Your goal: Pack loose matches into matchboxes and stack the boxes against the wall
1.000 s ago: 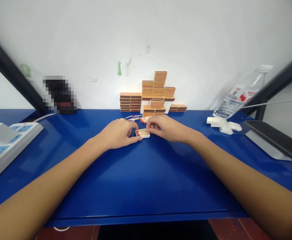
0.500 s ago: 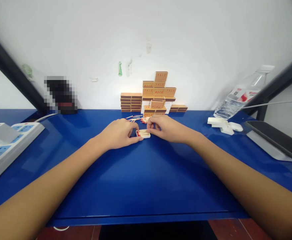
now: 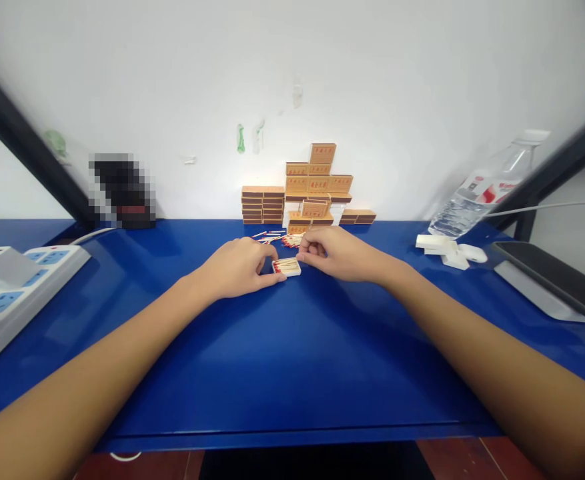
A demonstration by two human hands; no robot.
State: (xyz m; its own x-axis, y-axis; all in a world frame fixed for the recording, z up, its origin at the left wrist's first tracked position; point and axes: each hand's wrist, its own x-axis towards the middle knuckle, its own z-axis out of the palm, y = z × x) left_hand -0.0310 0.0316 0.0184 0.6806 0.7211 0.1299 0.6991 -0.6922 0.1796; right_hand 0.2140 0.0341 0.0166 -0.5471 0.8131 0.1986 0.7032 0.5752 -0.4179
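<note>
A small white matchbox tray (image 3: pixel 295 272) lies on the blue table, with several red-tipped matches (image 3: pixel 286 265) in it. My left hand (image 3: pixel 239 267) grips its left end between thumb and forefinger. At the tray's right end is my right hand (image 3: pixel 335 253), thumb and forefinger pinched together and the other fingers curled. Whether a match is between those fingertips is too small to tell. Behind the hands a loose pile of matches (image 3: pixel 292 240) lies on the table, partly hidden by my right hand. More scattered matches (image 3: pixel 269 236) lie to its left.
Against the wall stand stacked matchboxes (image 3: pixel 263 205) and a taller matchbox structure (image 3: pixel 319 184). A power strip (image 3: pixel 32 293) sits at left. On the right are a leaning water bottle (image 3: pixel 487 187), white plastic pieces (image 3: pixel 447 250) and a dark phone-like object (image 3: pixel 555 277).
My right hand has shifted slightly up and away from the tray, showing more of its right end. My left hand keeps its place on the tray.
</note>
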